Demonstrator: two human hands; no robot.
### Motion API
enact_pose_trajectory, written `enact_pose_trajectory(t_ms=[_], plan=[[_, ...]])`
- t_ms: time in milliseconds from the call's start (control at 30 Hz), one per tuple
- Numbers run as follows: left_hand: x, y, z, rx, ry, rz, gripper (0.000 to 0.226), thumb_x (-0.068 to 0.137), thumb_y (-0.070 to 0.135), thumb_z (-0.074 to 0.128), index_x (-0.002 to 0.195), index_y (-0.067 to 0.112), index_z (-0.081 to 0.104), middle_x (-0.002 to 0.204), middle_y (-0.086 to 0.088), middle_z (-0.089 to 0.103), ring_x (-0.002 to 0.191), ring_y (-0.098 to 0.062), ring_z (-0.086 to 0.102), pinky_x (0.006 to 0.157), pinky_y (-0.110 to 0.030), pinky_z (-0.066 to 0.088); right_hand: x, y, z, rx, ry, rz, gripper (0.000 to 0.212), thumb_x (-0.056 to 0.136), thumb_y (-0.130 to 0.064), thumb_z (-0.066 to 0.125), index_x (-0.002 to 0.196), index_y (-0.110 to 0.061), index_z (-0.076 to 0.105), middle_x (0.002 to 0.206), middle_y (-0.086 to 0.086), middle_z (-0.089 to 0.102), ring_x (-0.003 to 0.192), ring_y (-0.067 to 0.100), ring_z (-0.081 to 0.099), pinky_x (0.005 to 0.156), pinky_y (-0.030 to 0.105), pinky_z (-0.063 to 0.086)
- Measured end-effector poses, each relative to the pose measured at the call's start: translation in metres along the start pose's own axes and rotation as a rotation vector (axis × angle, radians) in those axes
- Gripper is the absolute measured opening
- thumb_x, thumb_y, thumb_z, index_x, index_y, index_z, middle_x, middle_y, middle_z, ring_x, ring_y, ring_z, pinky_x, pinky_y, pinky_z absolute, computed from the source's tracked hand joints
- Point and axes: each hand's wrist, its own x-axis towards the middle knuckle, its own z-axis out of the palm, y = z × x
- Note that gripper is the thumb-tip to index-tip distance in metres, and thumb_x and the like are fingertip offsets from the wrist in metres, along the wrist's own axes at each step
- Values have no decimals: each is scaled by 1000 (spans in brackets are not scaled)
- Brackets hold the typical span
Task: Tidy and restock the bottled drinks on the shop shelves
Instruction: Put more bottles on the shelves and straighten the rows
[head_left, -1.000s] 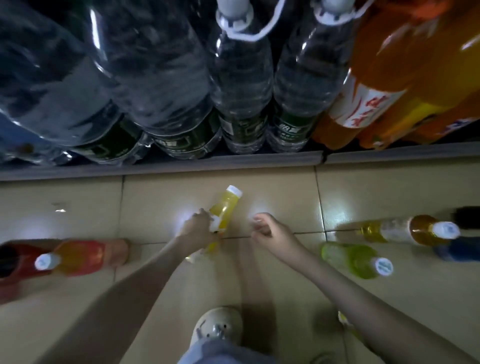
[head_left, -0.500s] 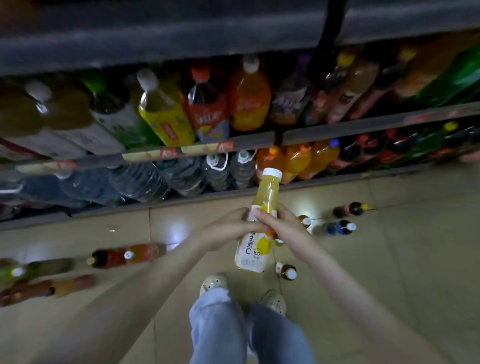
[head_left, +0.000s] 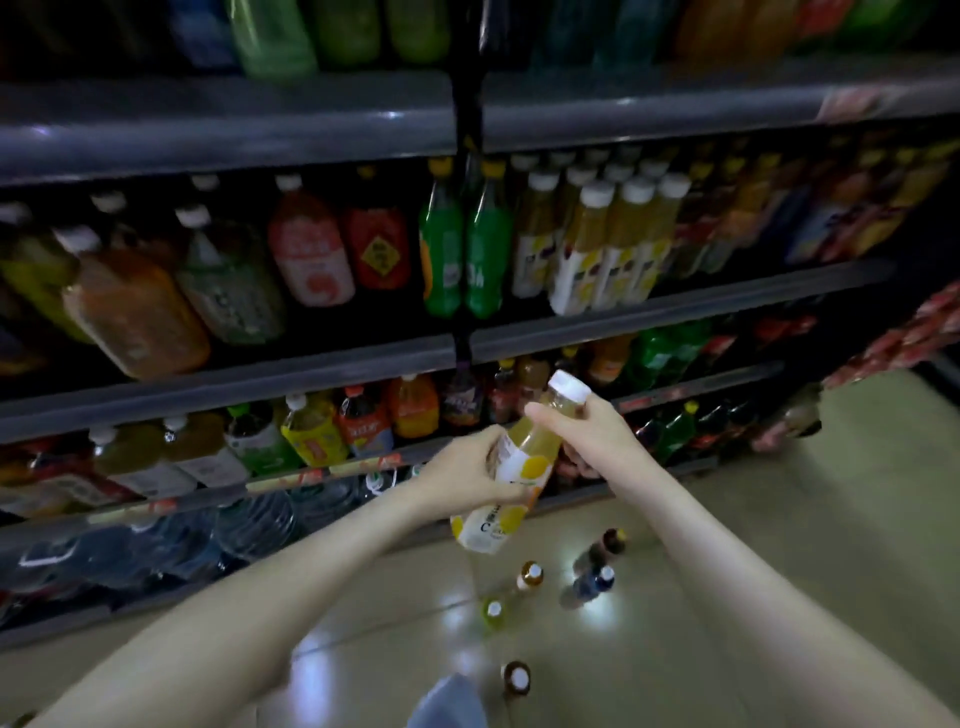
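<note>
You are holding the yellow juice bottle (head_left: 519, 467) up in the air in front of the shelves, tipped a little so its white cap (head_left: 569, 388) is pointing up and to the right. Your left hand (head_left: 467, 470) is wrapping its fingers round the middle of the bottle, on the white label. Your right hand (head_left: 582, 426) is curling round the neck, just under the cap. A second ago this bottle was lying on the floor (head_left: 753, 571) and only your left hand was on it. Now you are standing up tall with it, and both hands are sharing the hold. That means the pick-up is done and the bottle is ready to go on a shelf. You are now looking higher too, so the middle shelf (head_left: 675, 306) is showing. On it a row of yellow bottles with white caps (head_left: 608, 244) is standing, above and a bit to the right of your hands. The picture is dark and blurry, so I am only guessing they are the same drink, but that row is looking like the right home. More small bottles are still waiting on the floor below: a brown one (head_left: 530, 574), a green one (head_left: 493, 608), a blue one (head_left: 597, 579) and another brown one (head_left: 517, 678) near your feet. So the tidying is far from finished.
</note>
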Motion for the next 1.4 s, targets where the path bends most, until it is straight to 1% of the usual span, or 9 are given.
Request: enact_pose_trajectory(t_ms=[100,200,333,400,467,600,1000,1133,1400], plan=[[13,21,-2,-16,38,63,41,71,47,76,99,41,47,95,22,61,81,12,57,60,-5,39,-2,-19,-18,-55,119,-97,23,81,-41,73,76,-26,56,43,-19,53,34,-1,46,34,12,30],[33,35,-15,-28,48,103,60,73,51,74,122,43,42,111,28,55,101,8,54,73,-6,39,4,-36,-31,-149,218,-189,22,78,-45,73,83,-30,59,52,-15,60,37,2,51,35,15,35],[70,39,-44,90,151,93,87,80,58,66,148,27,23,148,4,34,135,-15,36,103,-25,32,27,-62,-46,-233,347,-289,28,77,-49,74,96,-35,59,76,-15,65,60,0,59,49,11,43],[86,36,-60,130,231,67,83,86,53,61,151,25,18,153,-2,25,138,-19,30,101,-23,26,43,-74,-53,-221,413,-321,37,76,-50,74,106,-32,60,87,-15,67,74,7,63,63,18,50],[101,34,-72,168,283,89,75,90,44,60,151,25,19,152,-5,27,137,-20,32,97,-20,26,60,-82,-60,-173,454,-344,35,75,-50,74,102,-34,59,91,-13,68,78,9,66,72,23,54],[126,41,-78,164,302,100,72,92,33,59,151,26,18,149,-10,35,131,-23,41,95,-21,33,96,-84,-63,-197,455,-422,31,78,-44,76,95,-30,54,90,-14,65,77,-3,62,66,9,46],[195,75,-81,-10,401,-8,60,94,19,51,149,24,27,139,-10,51,121,-26,54,88,-25,44,194,-92,-89,-194,329,-325,45,75,-49,76,104,-18,60,102,1,67,98,21,62,80,34,52],[204,74,-74,-30,434,-78,66,91,13,54,149,23,26,135,-8,53,118,-22,54,88,-23,43,207,-84,-87,-198,274,-374,49,75,-46,78,110,-16,61,105,0,67,100,19,62,78,27,47],[213,68,-56,67,439,-122,72,90,18,52,150,33,16,107,-5,65,80,-13,61,69,-24,49,207,-57,-84,-397,94,-475,44,76,-54,70,106,-36,43,106,-2,64,99,22,60,70,29,45]])
